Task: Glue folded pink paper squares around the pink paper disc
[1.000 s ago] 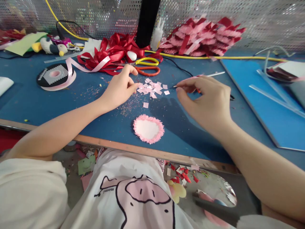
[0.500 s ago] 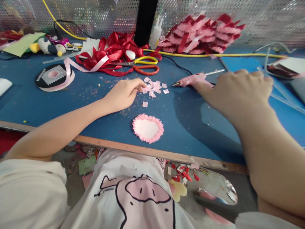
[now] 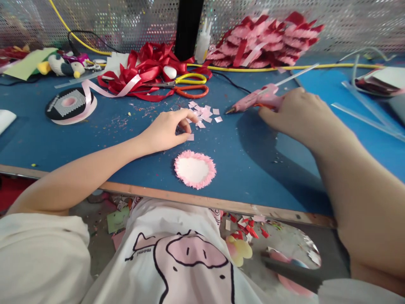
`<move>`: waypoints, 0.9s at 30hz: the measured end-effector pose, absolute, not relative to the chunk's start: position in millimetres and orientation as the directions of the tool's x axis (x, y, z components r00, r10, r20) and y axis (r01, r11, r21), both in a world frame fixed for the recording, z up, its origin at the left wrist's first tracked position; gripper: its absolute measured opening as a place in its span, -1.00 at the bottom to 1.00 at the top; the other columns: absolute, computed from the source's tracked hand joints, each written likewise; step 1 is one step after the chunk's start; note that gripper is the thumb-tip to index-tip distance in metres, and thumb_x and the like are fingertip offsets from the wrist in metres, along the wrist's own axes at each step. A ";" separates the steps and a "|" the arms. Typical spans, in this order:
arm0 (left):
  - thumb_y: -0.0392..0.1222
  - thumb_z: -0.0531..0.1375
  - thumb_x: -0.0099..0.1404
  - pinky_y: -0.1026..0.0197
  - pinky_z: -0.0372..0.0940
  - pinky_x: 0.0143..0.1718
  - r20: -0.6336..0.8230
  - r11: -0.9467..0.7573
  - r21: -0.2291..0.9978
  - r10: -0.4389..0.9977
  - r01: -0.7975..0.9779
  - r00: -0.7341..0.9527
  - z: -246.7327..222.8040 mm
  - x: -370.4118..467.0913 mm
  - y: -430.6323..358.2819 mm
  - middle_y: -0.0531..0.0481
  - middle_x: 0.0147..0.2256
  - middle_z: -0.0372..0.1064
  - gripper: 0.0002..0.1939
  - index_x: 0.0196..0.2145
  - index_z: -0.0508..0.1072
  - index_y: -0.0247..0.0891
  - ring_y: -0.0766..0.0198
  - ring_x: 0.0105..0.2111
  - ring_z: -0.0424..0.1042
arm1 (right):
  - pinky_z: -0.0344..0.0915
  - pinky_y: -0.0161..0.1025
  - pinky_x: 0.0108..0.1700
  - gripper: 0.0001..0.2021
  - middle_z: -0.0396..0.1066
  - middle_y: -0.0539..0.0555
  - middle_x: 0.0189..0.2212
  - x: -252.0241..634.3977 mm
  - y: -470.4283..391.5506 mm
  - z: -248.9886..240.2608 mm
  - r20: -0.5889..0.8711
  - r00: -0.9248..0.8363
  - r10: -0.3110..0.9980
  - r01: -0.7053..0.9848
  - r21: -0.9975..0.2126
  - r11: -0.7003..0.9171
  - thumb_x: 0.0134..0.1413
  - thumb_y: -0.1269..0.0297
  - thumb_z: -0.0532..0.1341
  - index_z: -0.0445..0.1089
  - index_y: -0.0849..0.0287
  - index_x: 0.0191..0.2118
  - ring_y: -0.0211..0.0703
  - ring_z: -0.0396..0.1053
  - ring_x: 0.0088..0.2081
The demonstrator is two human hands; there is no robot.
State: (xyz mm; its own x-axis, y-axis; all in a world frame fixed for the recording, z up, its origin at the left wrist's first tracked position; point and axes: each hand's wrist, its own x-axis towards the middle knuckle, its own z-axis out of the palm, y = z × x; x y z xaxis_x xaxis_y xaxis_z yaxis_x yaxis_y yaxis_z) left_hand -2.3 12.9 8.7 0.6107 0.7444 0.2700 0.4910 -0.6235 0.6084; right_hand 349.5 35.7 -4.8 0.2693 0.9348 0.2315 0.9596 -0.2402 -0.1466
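My left hand (image 3: 169, 131) rests on the blue table with its thumb and fingers apart. Its thumb tip touches a small pink ribbon square (image 3: 190, 137), and its fingertips reach the edge of a loose pile of pink squares (image 3: 205, 113). At the right, my right hand (image 3: 297, 112) is wrapped round the handle of a pink glue gun (image 3: 253, 100), whose nozzle points left toward the pile and whose clear glue stick (image 3: 299, 75) juts out behind. Below my left hand lies a white oval piece (image 3: 193, 169) with a fluffy pink rim.
Behind lie tangled red ribbon (image 3: 139, 67) and scissors (image 3: 190, 85) with yellow and orange handles. A ribbon spool (image 3: 70, 105) is at left. Stacked pink-and-red pieces (image 3: 265, 40), a small bottle (image 3: 203, 44) and a yellow cable (image 3: 303, 67) line the back.
My right hand has closed round the glue gun, which is tilted up and moved slightly. My left hand's thumb and fingers have spread, with the thumb now at the single square nearest me.
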 end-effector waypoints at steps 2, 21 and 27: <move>-0.40 0.26 0.31 0.22 0.41 -0.13 0.269 -0.596 0.612 0.775 0.520 0.573 8.9 -1.3 11.8 -0.01 -0.21 0.68 -0.62 0.07 0.57 -0.27 0.27 -0.22 0.63 | 0.34 0.06 -0.04 -0.53 0.55 0.43 0.00 337.8 26.8 2.5 0.233 0.255 0.938 0.960 -0.179 -0.216 0.17 0.05 0.37 0.43 0.30 0.05 0.21 0.56 0.01; -0.32 0.37 0.28 -0.14 0.19 0.36 0.254 -0.556 0.504 0.826 0.661 0.503 4.3 0.2 16.6 -0.01 -0.10 0.71 -0.91 -0.29 0.70 -0.20 0.06 0.07 0.58 | 0.19 -0.08 -0.18 -0.74 0.54 0.28 -0.11 271.6 -6.8 -3.1 0.329 -0.159 0.931 0.961 -0.164 0.222 0.27 0.14 0.27 0.41 0.13 -0.01 0.06 0.45 -0.17; -0.34 0.35 0.27 -0.16 0.17 0.38 0.252 -0.562 0.502 0.822 0.657 0.511 4.1 1.5 15.0 -0.02 -0.11 0.70 -0.89 -0.30 0.71 -0.20 0.05 0.08 0.57 | 0.26 -0.06 -0.14 -0.70 0.55 0.29 -0.08 271.7 -6.7 -7.0 0.332 -0.177 0.927 0.960 -0.148 0.237 0.31 0.13 0.25 0.42 0.14 0.06 0.09 0.47 -0.11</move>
